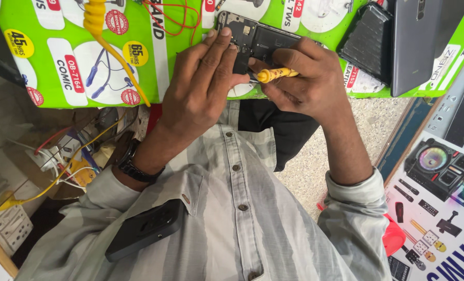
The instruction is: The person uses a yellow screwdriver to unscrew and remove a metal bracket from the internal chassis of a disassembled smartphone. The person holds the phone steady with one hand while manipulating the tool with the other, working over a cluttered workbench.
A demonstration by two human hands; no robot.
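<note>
Head view, the only one supplied. Opened phone [258,44] at upper centre, lying on a green printed carton [60,62], rear cover off, dark board and metal shields exposed. Left hand [203,88] laid over the phone's left portion: fingers extended nearly flat across the board, thumb drawn in at the near edge, a light brace between fingers and thumb rather than a fist. Right hand [307,80] closed round a yellow-handled screwdriver [276,74], handle showing between thumb and forefinger, tip hidden at the phone's near edge, so exact contact point impossible to tell. Handling, as judged: light, thin, rigid as a slab but fragile inside; bare board, connectors and thin flex parts unsuited to pressure. Best held by the outer frame edges, or steadied flat against the carton; glossy carton surface probably slippery beneath it. Screwdriver: light, stiff, gripped well up the handle for fine control. Nearby: grey back cover [414,41] and a dark textured case [370,41] to the right, apart from the phone; yellow coiled cable [94,18] and red wire [174,21] to the left; wristwatch [133,166] on the left wrist; black phone [146,229] in the shirt pocket.
</note>
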